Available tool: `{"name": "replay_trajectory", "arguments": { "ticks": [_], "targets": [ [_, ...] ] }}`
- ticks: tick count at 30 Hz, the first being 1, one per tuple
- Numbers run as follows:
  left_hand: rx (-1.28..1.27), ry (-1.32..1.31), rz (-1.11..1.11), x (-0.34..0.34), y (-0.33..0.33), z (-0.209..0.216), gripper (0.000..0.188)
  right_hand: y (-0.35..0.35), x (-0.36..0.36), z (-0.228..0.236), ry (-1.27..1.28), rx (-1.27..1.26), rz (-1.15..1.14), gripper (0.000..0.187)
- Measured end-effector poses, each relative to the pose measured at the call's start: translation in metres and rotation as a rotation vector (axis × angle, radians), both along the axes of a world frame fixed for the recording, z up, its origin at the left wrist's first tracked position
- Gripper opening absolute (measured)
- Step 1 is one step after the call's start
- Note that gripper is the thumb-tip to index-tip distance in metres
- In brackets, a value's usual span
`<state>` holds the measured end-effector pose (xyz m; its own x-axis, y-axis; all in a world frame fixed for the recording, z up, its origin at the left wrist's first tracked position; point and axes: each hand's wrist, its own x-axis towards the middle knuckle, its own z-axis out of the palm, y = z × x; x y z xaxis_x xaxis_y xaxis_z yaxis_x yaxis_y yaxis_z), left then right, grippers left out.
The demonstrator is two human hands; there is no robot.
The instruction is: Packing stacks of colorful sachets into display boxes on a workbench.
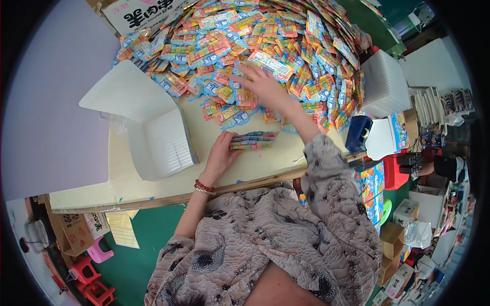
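My left hand (219,154) rests on the table near its front edge, fingers closed round one end of a small stack of colourful candy packets (255,140). The packets stand on edge, side by side. My right hand (265,87) is stretched over the near side of a large heap of similar packets (301,48). Its fingers are spread and nothing shows in its grasp; whether the fingertips touch the heap I cannot tell. To the left of my left hand stands a white carton (164,136) with its lid raised and ridged inner walls.
A stack of white trays or folded cartons (385,86) stands right of the heap, with a dark blue tape dispenser (359,133) in front. A printed cardboard box (145,18) sits at the back left. Red stools (92,280) stand on the green floor beyond the table's wooden edge (153,202).
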<state>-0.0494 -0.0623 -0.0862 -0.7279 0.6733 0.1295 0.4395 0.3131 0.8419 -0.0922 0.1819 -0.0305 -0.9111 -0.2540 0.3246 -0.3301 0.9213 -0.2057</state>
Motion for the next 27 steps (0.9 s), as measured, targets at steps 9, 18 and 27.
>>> {"name": "replay_trajectory", "arguments": {
  "ticks": [9,18,27],
  "targets": [
    [-0.033,-0.112,-0.006,0.002,-0.008,0.003,0.047,0.012,-0.014,-0.002,-0.056,0.339,0.199,0.047],
    [0.183,-0.101,0.294,0.023,-0.001,0.002,0.067,-0.016,0.101,-0.029,-0.575,-0.652,0.014,0.017],
    [-0.016,0.082,0.049,0.009,-0.009,-0.009,0.058,0.063,0.163,-0.033,-0.049,-0.237,-0.53,0.042]
  ]
}}
